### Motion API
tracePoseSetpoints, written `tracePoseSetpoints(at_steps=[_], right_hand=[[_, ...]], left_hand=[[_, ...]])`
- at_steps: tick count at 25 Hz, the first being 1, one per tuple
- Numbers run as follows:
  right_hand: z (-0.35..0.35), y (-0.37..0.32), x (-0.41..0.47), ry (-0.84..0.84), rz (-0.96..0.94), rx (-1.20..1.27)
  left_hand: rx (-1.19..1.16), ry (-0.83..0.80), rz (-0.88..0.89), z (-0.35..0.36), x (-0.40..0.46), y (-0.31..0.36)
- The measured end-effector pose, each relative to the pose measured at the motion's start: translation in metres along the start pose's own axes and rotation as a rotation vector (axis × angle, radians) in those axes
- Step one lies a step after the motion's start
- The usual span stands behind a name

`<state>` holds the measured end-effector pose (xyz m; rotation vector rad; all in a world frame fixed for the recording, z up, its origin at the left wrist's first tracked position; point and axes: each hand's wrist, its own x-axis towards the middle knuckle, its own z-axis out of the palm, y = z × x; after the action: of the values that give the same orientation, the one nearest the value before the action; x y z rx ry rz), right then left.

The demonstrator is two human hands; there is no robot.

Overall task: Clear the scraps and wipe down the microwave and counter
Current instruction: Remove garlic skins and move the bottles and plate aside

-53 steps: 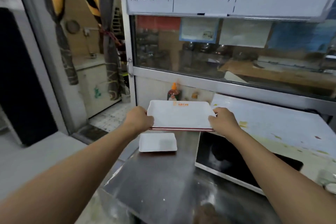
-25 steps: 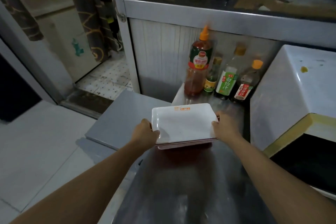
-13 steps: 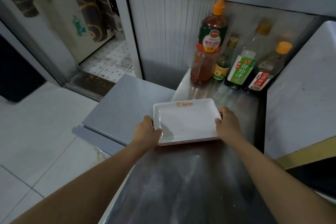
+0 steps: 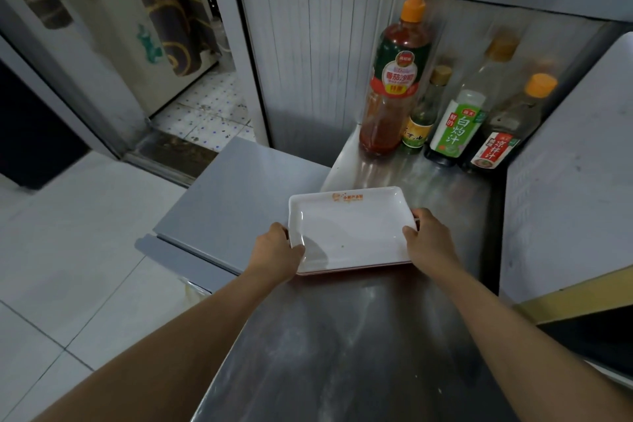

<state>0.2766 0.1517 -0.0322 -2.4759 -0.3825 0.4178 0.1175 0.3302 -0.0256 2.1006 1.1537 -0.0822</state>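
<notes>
A white rectangular tray (image 4: 349, 226) with an orange logo on its far rim sits on the steel counter (image 4: 342, 346), stacked on another tray whose red edge shows beneath. My left hand (image 4: 279, 255) grips its left edge and my right hand (image 4: 428, 241) grips its right edge. The white microwave (image 4: 568, 181) stands to the right, its side facing the tray and its dark front at the lower right.
Several sauce bottles stand at the back of the counter: a tall red one with an orange cap (image 4: 394, 79) and a green-labelled one (image 4: 457, 123) among them. A grey lower surface (image 4: 236, 188) adjoins the counter's left side. Tiled floor and a doorway lie to the left.
Both hands carried the tray down from chest height onto the counter, over the smaller tray that lay there. My view tilted down and closer. Since half a second ago the tray has hardly moved.
</notes>
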Motion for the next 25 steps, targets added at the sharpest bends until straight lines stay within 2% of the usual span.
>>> tracePoseSetpoints(at_steps=[9,19,25], right_hand=[[-0.004,-0.007,0.008,0.034,0.067,0.026],[-0.019,-0.022,0.044,0.202,0.171,0.066],[-0.009,-0.017,0.057,0.271,0.209,0.054]], left_hand=[[0.110,0.023,0.026,-0.015,0.017,0.022],[0.137,0.019,0.187,-0.028,0.092,0.081],[0.191,-0.031,0.268,-0.015,0.128,0.087]])
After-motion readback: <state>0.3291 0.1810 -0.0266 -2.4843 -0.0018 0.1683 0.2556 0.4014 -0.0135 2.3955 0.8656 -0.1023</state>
